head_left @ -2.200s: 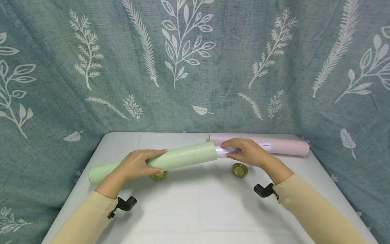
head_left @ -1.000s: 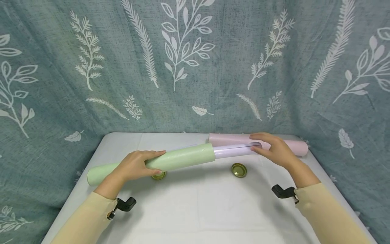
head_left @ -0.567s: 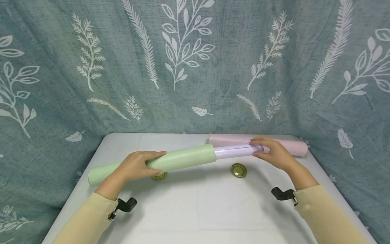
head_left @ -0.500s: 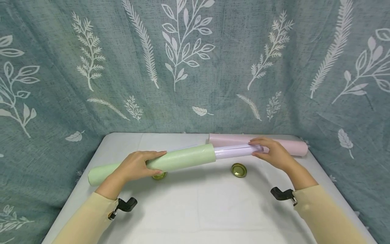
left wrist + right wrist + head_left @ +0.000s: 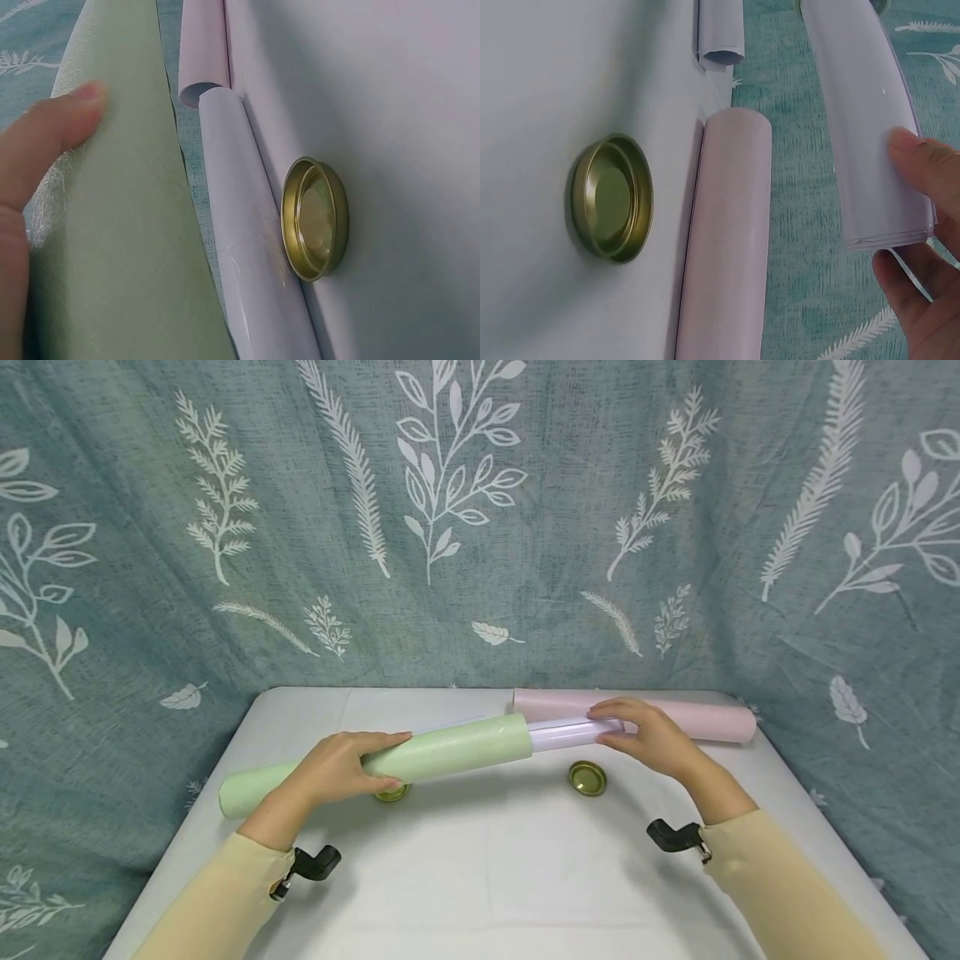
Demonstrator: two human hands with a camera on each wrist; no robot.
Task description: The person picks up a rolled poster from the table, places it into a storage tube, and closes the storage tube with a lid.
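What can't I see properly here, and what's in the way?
Head view: one end of the white roll, inside the green tube.
Head view: the far side of the left gold lid, behind the green tube and left hand.
Head view: most of the other white roll, behind the green tube.
Head view: part of the pink tube, behind the right hand.
Left wrist view: most of the left hand, past the left edge.

Both the person's arms [image 5: 780, 885] reach forward, left hand [image 5: 330, 768] gripping, thumb [image 5: 375, 783] and fingers [image 5: 381, 742] apart, right hand [image 5: 651, 739] pinching likewise.
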